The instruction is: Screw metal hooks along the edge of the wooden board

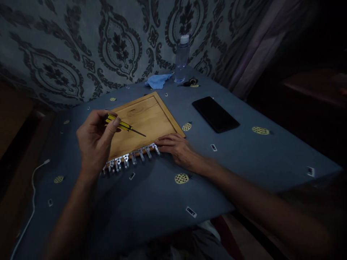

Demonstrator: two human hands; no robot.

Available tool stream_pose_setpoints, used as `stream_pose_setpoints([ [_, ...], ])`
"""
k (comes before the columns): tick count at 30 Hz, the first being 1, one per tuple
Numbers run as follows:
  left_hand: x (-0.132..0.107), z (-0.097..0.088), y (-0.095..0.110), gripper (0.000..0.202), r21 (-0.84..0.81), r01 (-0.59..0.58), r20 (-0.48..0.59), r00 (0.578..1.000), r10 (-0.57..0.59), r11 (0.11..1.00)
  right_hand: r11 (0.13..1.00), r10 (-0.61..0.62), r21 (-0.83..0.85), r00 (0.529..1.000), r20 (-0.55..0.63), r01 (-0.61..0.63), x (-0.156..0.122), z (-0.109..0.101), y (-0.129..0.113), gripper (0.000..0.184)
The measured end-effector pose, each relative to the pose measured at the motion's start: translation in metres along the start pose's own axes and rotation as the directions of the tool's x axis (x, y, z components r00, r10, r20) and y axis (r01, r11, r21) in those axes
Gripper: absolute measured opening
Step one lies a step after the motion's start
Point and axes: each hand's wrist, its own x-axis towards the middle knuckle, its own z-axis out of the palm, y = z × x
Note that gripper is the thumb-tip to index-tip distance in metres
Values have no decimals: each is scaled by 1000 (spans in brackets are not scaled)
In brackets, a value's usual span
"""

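Wooden tray (141, 115): lying flat on the patterned tablecloth (151, 202), with a row of metal brackets (126, 160) lining the near edge. Passing first a white cable (33, 191) at far left, well apart from the tray. Holding a yellow-and-black screwdriver (123, 125) by the handle in the left hand (93, 139), between thumb and curled fingers, and slanting the shaft rightward and down over the bare wood; not showing whether touching. Probably gripping well enough for aiming, but too lightly for hard turning; best wrapping more palm round the handle before bearing down, and standing the shaft square to a bracket to avoid slipping and gouging the wood. Passing a blue cloth (157, 81) beyond the far edge. Laying the right hand (176, 146) low at the near right corner, stretching the fingers close together to the rightmost bracket; cannot tell whether gripping or only pressing. Best steadying the corner firmly there while holding those fingers out of the tip's path. Leaving the plastic bottle (181, 59) and black phone (216, 115) farther right, apart from the tray, so probably not hindering the work.
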Motion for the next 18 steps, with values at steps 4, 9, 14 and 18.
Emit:
stream_pose_setpoints([
  [4,-8,4,-4,21,33,-21,76,997,18,999,1000,-4,11,1000,-13,4,-1,4,3,58],
  [9,-13,8,-9,13,96,-55,156,987,39,994,1000,-17,12,1000,-19,17,0,2,1,56],
  [14,-17,13,-10,12,87,-70,177,983,53,994,1000,-23,4,1000,-7,23,2,-4,-4,55],
  [18,-20,18,-12,10,65,-75,190,980,62,995,1000,-15,8,1000,-4,15,2,-5,-4,57],
])
